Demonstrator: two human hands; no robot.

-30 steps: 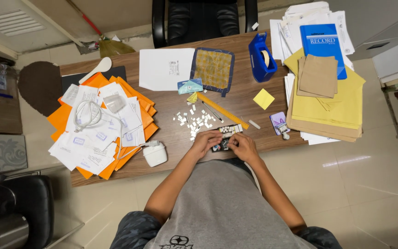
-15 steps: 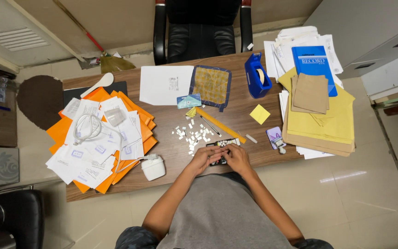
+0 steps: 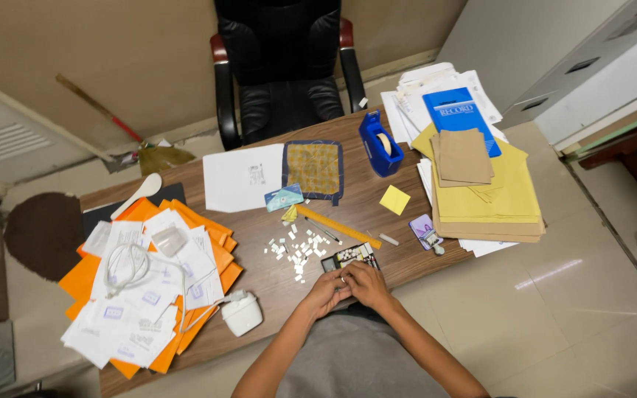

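Note:
My left hand and my right hand meet at the near edge of the wooden desk. Their fingertips pinch something small that I cannot make out, just below a small dark tray holding white pieces. Several small white squares lie scattered on the desk to the left of the tray. A yellow ruler lies diagonally just beyond them.
Orange folders and white papers pile at left, with a white cable and a white box. A blue tape dispenser, yellow sticky pad, brown and yellow envelopes and a blue book sit right. A black chair stands beyond.
The view has shifted, so the desk sits lower in frame. Both hands stay together at the small tray; nothing on the desk has visibly moved.

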